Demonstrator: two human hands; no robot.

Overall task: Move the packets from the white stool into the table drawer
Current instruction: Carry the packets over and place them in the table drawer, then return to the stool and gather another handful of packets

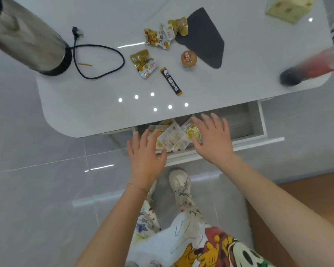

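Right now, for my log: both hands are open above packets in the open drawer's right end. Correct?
No: the head view shows the packets in the drawer's left end. The left hand and right hand are open above them.

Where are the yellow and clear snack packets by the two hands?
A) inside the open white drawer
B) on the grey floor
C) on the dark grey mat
A: the yellow and clear snack packets lie inside the open white table drawer, with the left hand and right hand spread over them.
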